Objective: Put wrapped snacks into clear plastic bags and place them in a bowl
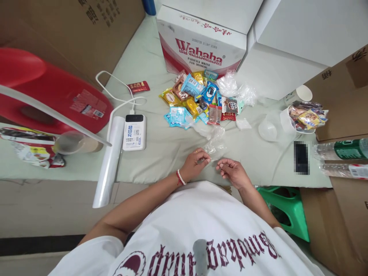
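Note:
At the table's near edge, my left hand [196, 164] pinches the near edge of a thin clear plastic bag [215, 147]. The bag lies loosely on the cloth and stretches away from me. Just to the right, my right hand [232, 171] has its fingertips drawn together; whatever they hold, if anything, is too small to make out. Beyond the bag sits a pile of small wrapped snacks [198, 96] in blue, yellow, brown and red packets. Crumpled clear plastic [238, 89] lies against the pile's right side.
A Wahaba-style water carton, printed Wahaha [201, 48], stands behind the snacks. To the left are a power bank [134, 132] with a white cable, a roll of clear film [109, 165] and a red jug [57, 92]. On the right are a snack-filled cup [288, 122] and plastic bottles [345, 149].

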`<state>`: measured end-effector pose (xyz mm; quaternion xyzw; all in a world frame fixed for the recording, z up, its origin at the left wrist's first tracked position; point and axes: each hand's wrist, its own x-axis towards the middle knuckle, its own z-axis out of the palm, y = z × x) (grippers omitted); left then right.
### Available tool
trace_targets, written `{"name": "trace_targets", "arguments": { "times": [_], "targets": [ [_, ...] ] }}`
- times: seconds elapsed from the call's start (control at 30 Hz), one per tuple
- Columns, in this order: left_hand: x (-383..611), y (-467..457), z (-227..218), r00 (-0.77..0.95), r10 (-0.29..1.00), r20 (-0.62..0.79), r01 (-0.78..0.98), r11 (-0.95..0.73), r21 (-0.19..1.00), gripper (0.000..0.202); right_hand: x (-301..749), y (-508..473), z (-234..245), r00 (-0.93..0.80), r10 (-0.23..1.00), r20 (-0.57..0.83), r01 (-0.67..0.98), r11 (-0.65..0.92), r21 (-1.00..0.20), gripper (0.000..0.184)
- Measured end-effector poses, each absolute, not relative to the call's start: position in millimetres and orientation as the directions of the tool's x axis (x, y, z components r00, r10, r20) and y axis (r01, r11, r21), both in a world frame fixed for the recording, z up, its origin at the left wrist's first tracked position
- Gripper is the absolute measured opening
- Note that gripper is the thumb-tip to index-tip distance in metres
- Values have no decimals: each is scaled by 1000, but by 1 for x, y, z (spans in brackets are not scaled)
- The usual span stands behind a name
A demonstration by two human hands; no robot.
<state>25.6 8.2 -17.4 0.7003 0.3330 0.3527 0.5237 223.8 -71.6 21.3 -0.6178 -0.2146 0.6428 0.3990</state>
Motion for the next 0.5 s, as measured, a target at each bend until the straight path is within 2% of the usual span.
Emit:
{"name": "trace_targets", "arguments": {
  "times": [0.07,0.17,0.27,0.5],
  "targets": [
    [25,10,-17,514,852,94,67,-150,986,19,224,-72,21,79,780,-621,-246,-588,-770,40],
    [27,11,-18,521,850,79,52,-124,991,16,221,-72,21,46,780,-625,-274,-591,-758,43],
    [29,9,-19,546,830,115,58,-175,983,14,215,-69,20,23,775,-631,-340,-587,-734,47],
    [26,6,-18,577,800,165,69,-249,966,15,213,-66,20,13,770,-638,-381,-586,-715,40]
  ]
}}
